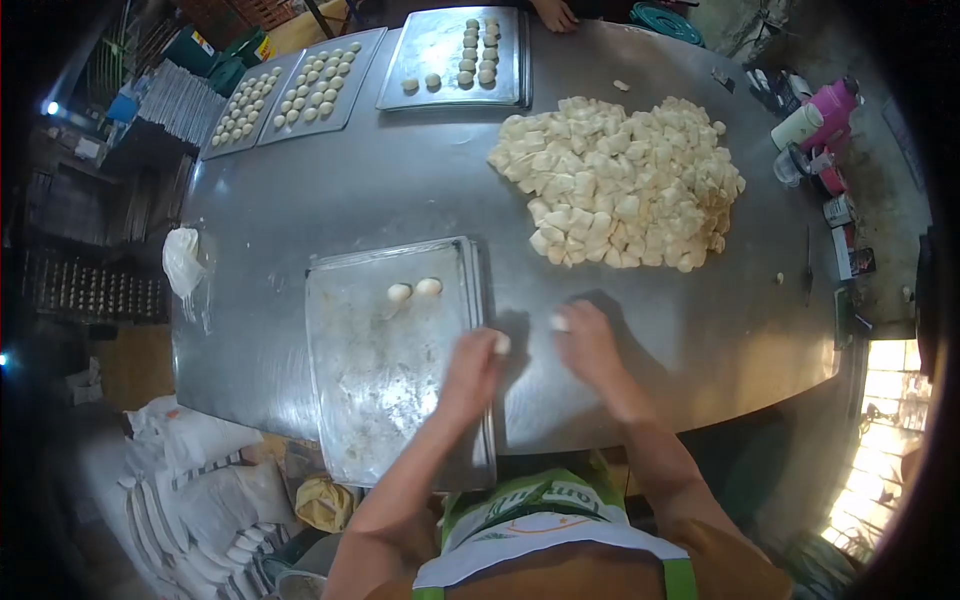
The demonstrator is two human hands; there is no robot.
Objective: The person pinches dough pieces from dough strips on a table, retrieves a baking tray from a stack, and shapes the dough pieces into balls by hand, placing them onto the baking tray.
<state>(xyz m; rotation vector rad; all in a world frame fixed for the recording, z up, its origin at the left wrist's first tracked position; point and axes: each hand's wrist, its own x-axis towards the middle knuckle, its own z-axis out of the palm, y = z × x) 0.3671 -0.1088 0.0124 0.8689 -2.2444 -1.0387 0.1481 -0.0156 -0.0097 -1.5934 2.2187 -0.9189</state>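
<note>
My left hand is closed around a small dough ball, just over the right edge of a metal baking tray. Part of that ball shows beyond the fingers. To its right, low over the steel table, my right hand curls round another dough piece, mostly covered by the fingers. Two round dough balls sit side by side near the tray's upper right. Beyond my right hand lies a large heap of cut dough pieces.
Trays of dough balls stand at the far left, with a partly filled tray at the back. Another person's hand rests at the far edge. A white plastic bag lies left; a pink bottle stands right.
</note>
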